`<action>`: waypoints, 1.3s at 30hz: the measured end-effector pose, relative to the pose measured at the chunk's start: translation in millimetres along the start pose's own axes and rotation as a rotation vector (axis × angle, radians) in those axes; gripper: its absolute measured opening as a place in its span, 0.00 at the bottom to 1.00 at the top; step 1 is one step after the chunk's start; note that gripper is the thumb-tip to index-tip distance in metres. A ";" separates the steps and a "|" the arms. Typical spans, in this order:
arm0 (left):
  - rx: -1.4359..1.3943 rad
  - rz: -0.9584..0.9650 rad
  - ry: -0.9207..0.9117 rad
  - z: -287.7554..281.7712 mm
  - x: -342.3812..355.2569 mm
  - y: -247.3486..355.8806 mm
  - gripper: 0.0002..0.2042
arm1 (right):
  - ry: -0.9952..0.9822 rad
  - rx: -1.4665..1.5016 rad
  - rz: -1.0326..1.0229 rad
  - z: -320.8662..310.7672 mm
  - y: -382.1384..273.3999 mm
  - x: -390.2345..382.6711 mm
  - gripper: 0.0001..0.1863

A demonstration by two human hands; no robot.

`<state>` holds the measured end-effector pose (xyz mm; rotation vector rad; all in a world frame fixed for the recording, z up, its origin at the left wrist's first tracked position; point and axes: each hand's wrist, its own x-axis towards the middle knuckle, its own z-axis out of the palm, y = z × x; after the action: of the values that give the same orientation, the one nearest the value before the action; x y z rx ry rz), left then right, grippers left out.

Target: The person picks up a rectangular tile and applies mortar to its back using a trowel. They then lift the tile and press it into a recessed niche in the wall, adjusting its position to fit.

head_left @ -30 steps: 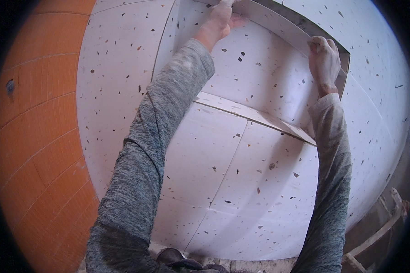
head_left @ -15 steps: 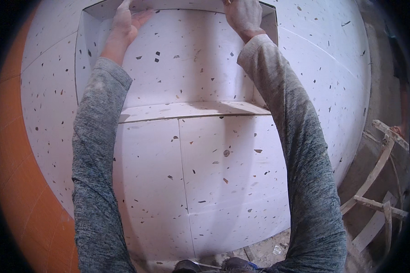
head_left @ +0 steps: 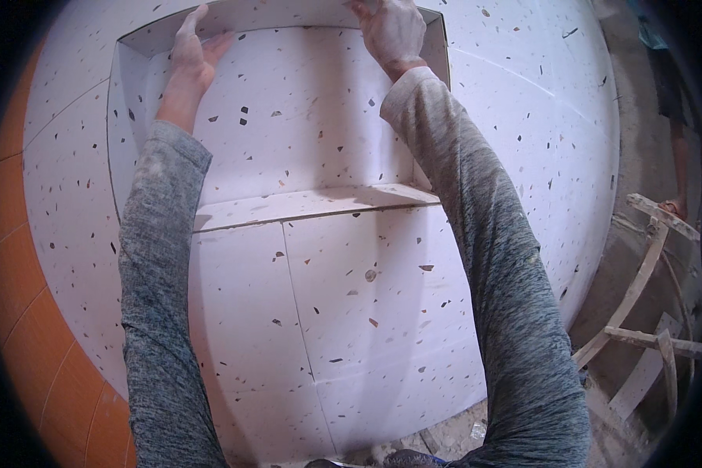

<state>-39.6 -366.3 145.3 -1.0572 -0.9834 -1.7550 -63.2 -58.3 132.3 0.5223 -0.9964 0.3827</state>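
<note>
A recessed wall niche (head_left: 288,117), lined with white speckled tiles, lies in front of me. My left hand (head_left: 190,65) is raised into its upper left part, fingers stretched out and palm turned inward, close to the top panel (head_left: 261,13). It holds nothing that I can see. At the upper right of the niche, my right hand (head_left: 392,35) is closed, dusty on its back, with bent fingers at the top panel. Whatever those fingers may hold is hidden. Below, the niche's ledge (head_left: 312,207) juts out with a bare edge.
White speckled wall tiles (head_left: 382,296) surround the niche. Orange tiles (head_left: 39,343) cover the wall at left. To the right, a rough wooden frame (head_left: 639,281) stands on a dusty floor, with another person's foot (head_left: 673,208) beside it. Debris (head_left: 477,430) lies below.
The whole view has shifted slightly, so niche and hands sit lower and farther left in the picture. Both hands stay at the niche's top, with much the same finger positions.
</note>
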 end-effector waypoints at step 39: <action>0.130 0.123 0.060 -7.5 9.8 -20.0 0.36 | 0.304 0.321 0.715 81.8 24.6 -31.3 0.36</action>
<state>-62.9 -368.9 147.9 -0.9570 -0.9618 -1.5917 -148.1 -87.6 146.8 0.3617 -0.8018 1.2395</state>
